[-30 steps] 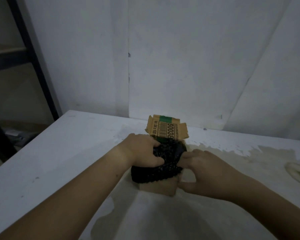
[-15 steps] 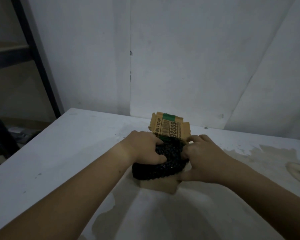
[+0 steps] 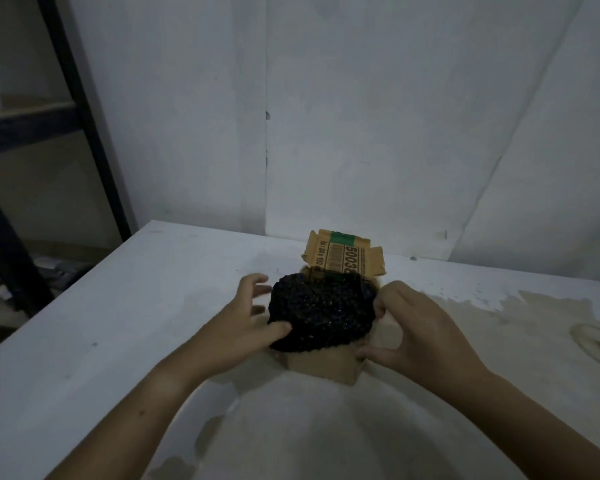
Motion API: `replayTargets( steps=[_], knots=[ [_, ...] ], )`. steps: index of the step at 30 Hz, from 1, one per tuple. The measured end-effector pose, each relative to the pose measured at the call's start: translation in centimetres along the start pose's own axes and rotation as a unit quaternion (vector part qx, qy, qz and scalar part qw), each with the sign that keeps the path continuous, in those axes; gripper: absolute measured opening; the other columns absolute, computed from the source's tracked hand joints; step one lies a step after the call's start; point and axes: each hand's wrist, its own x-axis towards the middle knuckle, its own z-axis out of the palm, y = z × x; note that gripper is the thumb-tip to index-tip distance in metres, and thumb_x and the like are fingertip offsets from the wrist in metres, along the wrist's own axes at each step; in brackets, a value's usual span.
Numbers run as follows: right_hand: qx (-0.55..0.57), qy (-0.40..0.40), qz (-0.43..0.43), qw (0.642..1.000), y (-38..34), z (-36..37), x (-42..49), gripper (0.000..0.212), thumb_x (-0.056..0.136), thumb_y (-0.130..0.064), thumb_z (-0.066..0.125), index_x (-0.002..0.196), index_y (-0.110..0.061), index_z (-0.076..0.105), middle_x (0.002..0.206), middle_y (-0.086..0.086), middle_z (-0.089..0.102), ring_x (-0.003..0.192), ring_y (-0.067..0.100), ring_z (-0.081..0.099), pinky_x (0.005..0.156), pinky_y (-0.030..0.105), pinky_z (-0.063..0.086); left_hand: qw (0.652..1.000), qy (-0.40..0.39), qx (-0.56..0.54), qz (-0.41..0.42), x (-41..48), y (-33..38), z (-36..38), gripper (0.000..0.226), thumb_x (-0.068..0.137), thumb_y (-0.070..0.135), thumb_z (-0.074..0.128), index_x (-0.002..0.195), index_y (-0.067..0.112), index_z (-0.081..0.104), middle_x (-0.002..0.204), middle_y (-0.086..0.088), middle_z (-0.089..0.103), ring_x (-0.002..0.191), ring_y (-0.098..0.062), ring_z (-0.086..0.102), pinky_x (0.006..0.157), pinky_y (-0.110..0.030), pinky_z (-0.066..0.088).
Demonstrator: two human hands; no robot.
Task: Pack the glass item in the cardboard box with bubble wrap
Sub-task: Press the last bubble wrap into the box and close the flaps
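A dark bundle of black bubble wrap [image 3: 321,311] sits in the top of a small brown cardboard box [image 3: 329,367] on the white table [image 3: 118,323]. The glass item is hidden inside the wrap. The box's rear flap [image 3: 345,255], printed with a barcode and a green stripe, stands up behind the bundle. My left hand [image 3: 246,323] is at the bundle's left side, fingers spread, thumb touching the wrap. My right hand [image 3: 416,327] is pressed against the bundle's right side and the box edge, thumb at the box's front corner.
The white wall stands close behind the box. A black metal shelf frame [image 3: 84,133] rises beyond the table's left edge. Brownish stains [image 3: 551,317] mark the table's right part.
My left hand has come off the top of the bundle to its left side and spread its fingers. My right hand has slid down along the right side. The view moved closer.
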Motion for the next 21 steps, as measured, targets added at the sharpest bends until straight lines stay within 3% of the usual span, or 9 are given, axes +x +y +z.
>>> replayTargets(
  steps=[2,5,8,10,12,15,18,21],
  knots=[
    [-0.008,0.026,-0.041,0.999,-0.1,0.4,-0.6,0.040,0.069,-0.035,0.087,0.082,-0.021,0.051,0.087,-0.006,0.050,0.076,0.015,0.047,0.063,0.027,0.039,0.999,-0.033,0.011,-0.002,-0.6,-0.9,0.1,0.092,0.068,0.054,0.076,0.141,0.040,0.020,0.136,0.020,0.040,0.123,-0.005,0.049,0.101,-0.035,0.048],
    [-0.010,0.050,-0.050,0.997,-0.9,1.3,-1.5,0.023,0.076,-0.020,0.083,0.091,-0.019,0.064,0.097,-0.005,0.058,0.088,0.016,0.056,0.073,0.027,0.046,0.997,0.012,0.047,0.055,-0.6,-1.6,0.6,0.061,0.082,0.035,0.075,0.129,0.043,0.037,0.119,0.020,0.057,0.105,0.000,0.061,0.087,-0.034,0.055],
    [-0.004,0.064,-0.007,0.998,-1.6,1.9,-2.0,0.031,0.077,-0.017,0.080,0.106,-0.017,0.070,0.110,-0.002,0.064,0.102,0.015,0.059,0.086,0.026,0.048,0.990,0.084,0.036,0.105,-0.5,-1.3,0.8,0.031,0.090,0.035,0.067,0.113,0.047,0.052,0.103,0.024,0.066,0.095,0.003,0.064,0.075,-0.022,0.052],
    [-0.011,0.065,-0.006,0.998,-2.0,2.0,-1.9,0.033,0.079,-0.016,0.078,0.111,-0.017,0.071,0.113,-0.002,0.067,0.106,0.014,0.060,0.089,0.027,0.046,0.985,0.121,-0.017,0.122,-0.3,-0.4,0.9,0.018,0.093,0.036,0.064,0.108,0.043,0.060,0.099,0.021,0.070,0.094,0.000,0.066,0.075,-0.020,0.051],
    [-0.012,0.048,-0.006,0.999,-2.2,1.8,-1.7,0.036,0.079,-0.013,0.077,0.115,-0.017,0.071,0.114,-0.002,0.068,0.106,0.014,0.060,0.089,0.030,0.048,0.981,0.141,-0.043,0.129,0.1,0.7,1.1,0.013,0.093,0.035,0.064,0.106,0.037,0.065,0.096,0.018,0.072,0.093,-0.003,0.068,0.077,-0.022,0.053],
    [-0.009,-0.010,0.020,1.000,-2.4,1.4,-1.0,0.042,0.076,-0.017,0.077,0.118,-0.019,0.069,0.117,-0.003,0.064,0.105,0.016,0.060,0.085,0.032,0.049,0.980,0.141,-0.037,0.135,0.8,2.2,1.6,0.005,0.091,0.029,0.068,0.095,0.034,0.066,0.089,0.019,0.072,0.087,0.002,0.067,0.069,-0.011,0.048],
    [-0.011,-0.053,0.047,0.997,-2.8,1.2,-0.1,0.043,0.073,-0.024,0.076,0.115,-0.021,0.070,0.116,-0.003,0.057,0.100,0.017,0.056,0.081,0.032,0.050,0.984,0.128,-0.018,0.123,1.3,2.7,2.1,0.008,0.090,0.025,0.069,0.087,0.030,0.064,0.084,0.019,0.069,0.085,0.001,0.064,0.066,-0.009,0.044],
    [-0.027,-0.078,0.044,0.996,-3.2,0.9,0.9,0.038,0.072,-0.022,0.075,0.110,-0.020,0.072,0.114,0.001,0.055,0.095,0.020,0.055,0.079,0.032,0.048,0.984,0.137,0.024,0.114,1.7,2.7,2.4,0.012,0.088,0.020,0.070,0.085,0.029,0.062,0.091,0.010,0.066,0.086,-0.004,0.061,0.068,-0.011,0.042]
  ],
)
